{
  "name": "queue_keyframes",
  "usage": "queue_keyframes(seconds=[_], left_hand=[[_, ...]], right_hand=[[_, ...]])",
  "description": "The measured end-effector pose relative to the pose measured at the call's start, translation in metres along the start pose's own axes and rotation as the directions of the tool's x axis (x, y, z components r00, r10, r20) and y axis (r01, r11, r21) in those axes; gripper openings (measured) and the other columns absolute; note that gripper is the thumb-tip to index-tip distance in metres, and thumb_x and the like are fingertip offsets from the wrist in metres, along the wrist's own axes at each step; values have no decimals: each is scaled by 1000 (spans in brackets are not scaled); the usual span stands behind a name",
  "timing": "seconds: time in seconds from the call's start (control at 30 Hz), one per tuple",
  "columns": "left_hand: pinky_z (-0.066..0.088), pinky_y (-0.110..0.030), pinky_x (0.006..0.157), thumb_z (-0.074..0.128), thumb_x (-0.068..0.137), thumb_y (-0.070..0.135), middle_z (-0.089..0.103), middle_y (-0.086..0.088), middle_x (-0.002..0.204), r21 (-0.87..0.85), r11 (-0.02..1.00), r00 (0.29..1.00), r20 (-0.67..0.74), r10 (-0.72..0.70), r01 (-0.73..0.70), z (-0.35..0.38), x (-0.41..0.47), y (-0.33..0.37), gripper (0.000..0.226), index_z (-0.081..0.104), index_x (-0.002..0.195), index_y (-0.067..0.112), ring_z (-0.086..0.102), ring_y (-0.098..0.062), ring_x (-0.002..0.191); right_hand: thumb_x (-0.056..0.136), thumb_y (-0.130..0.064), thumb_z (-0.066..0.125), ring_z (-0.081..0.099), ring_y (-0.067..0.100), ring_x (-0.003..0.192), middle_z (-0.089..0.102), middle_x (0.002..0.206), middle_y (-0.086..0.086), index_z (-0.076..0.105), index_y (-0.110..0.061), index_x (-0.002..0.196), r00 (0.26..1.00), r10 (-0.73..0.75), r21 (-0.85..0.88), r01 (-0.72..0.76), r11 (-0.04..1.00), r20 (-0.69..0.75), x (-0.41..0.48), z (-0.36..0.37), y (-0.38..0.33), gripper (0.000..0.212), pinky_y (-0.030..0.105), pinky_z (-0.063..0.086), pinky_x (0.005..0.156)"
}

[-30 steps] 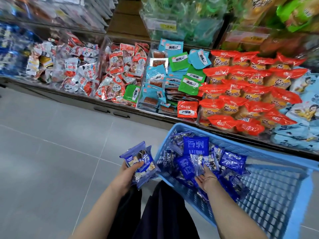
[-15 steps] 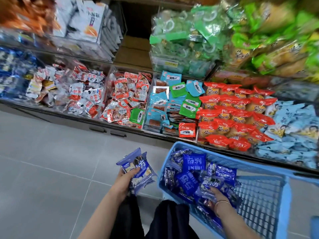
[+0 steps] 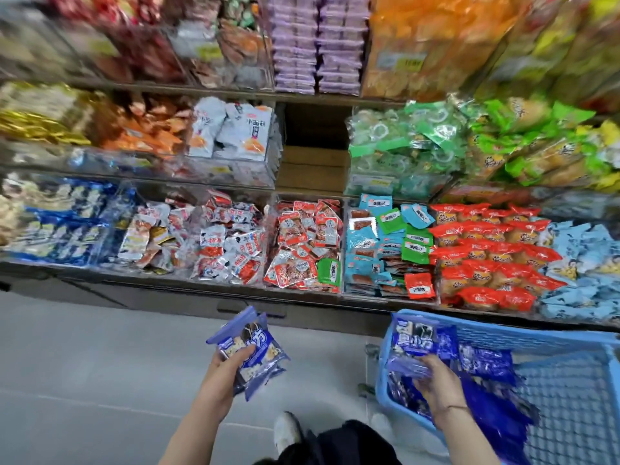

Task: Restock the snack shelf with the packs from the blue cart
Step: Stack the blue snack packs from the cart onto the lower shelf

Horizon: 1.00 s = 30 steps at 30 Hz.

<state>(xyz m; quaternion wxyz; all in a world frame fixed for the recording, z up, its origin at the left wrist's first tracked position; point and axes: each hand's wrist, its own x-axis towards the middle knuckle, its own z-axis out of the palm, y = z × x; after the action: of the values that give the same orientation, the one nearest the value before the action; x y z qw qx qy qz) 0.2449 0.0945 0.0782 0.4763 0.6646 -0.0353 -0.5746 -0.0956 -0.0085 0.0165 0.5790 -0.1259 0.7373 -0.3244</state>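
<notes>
Risen out of the heap since half a second ago, the right hand [image 3: 436, 387] now has its fingers [image 3: 422, 382] curled around a few blue packs [image 3: 412, 342] at the near-left corner of the blue cart [image 3: 381, 387], where more of them lie loose. The left hand [image 3: 218, 374] keeps its bundle [image 3: 253, 355] clamped, thumb across the front, over the floor and short of the snack shelf [image 3: 167, 280]. These look like light, crinkly film pouches, slick and soft-sided. A stack will likely slide, so pinching across the flat faces rather than the sealed edges seems safest. A large white "方" reads on the left bundle; other print is blurred. Similar blue packs fill the far-left bin [image 3: 57, 226], probably the destination.
</notes>
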Motion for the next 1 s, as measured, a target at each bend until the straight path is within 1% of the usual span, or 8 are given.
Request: queue_keyframes(seconds=[0.17, 0.27, 0.4, 0.53, 0.67, 0.83, 0.93, 1.0], left_hand=[[58, -37, 68, 55, 91, 9, 71, -22, 105, -33, 999, 997, 60, 44, -43, -38, -1, 29, 27, 58, 117, 16, 69, -45, 89], [58, -34, 61, 54, 92, 7, 71, -22, 102, -71, 995, 997, 33, 74, -71, -48, 10, 48, 28, 58, 120, 7, 71, -38, 83], [57, -35, 70, 57, 91, 11, 70, -21, 108, -101, 992, 997, -5, 81, -81, -48, 36, 71, 38, 53, 129, 8, 67, -39, 98], [54, -29, 54, 61, 89, 12, 70, -17, 107, -133, 986, 992, -85, 91, -102, -37, 69, 99, 41, 51, 129, 10, 71, -25, 74], [53, -38, 71, 67, 86, 15, 67, -17, 117, -200, 970, 981, -161, 110, -141, -19, 107, 133, 49, 48, 131, 15, 65, -36, 102], [42, -59, 102, 78, 74, 25, 60, -14, 127, -208, 956, 966, -199, 166, -207, -4, 140, 171, 67, 47, 133, 17, 56, -36, 118], [39, -60, 103, 76, 78, 24, 55, -16, 133, -245, 950, 963, -231, 139, -196, 2, 154, 177, 73, 39, 141, 14, 52, -38, 122], [50, -54, 91, 74, 80, 20, 64, -15, 122, -271, 946, 963, -245, 113, -180, 1, 159, 178, 65, 43, 137, 14, 61, -36, 110]], right_hand=[[88, -8, 53, 51, 18, 68, 60, 70, 6, 60, -13, 68, 988, -85, -26, 89, 996, 129, -34, 63, -8, 22, 27, 42, 57], [88, -12, 57, 52, 20, 66, 60, 78, 4, 62, -13, 76, 982, -81, -27, 86, 996, 169, -42, 91, -27, 13, 28, 45, 59], [90, -14, 57, 53, 20, 70, 59, 86, 1, 61, -15, 82, 977, -71, -23, 77, 997, 203, -38, 124, -52, 9, 31, 47, 62], [90, -14, 56, 53, 20, 76, 58, 90, 3, 60, -14, 82, 974, -39, -60, 54, 997, 225, -15, 161, -78, 9, 31, 47, 62], [90, -16, 55, 51, 21, 69, 57, 82, 7, 59, -13, 78, 960, -53, -134, 93, 987, 275, 14, 209, -117, 14, 30, 41, 56], [90, -25, 59, 50, 17, 61, 59, 81, 2, 64, -15, 90, 922, -63, -218, 156, 963, 382, 44, 278, -167, 11, 28, 37, 53], [90, -29, 60, 46, 12, 59, 55, 89, -1, 57, -19, 111, 906, -13, -283, 146, 948, 423, 60, 316, -186, 24, 25, 34, 48], [91, -28, 59, 45, 8, 56, 57, 90, 1, 55, -18, 117, 890, 7, -293, 142, 945, 455, 67, 339, -195, 29, 24, 34, 46]])
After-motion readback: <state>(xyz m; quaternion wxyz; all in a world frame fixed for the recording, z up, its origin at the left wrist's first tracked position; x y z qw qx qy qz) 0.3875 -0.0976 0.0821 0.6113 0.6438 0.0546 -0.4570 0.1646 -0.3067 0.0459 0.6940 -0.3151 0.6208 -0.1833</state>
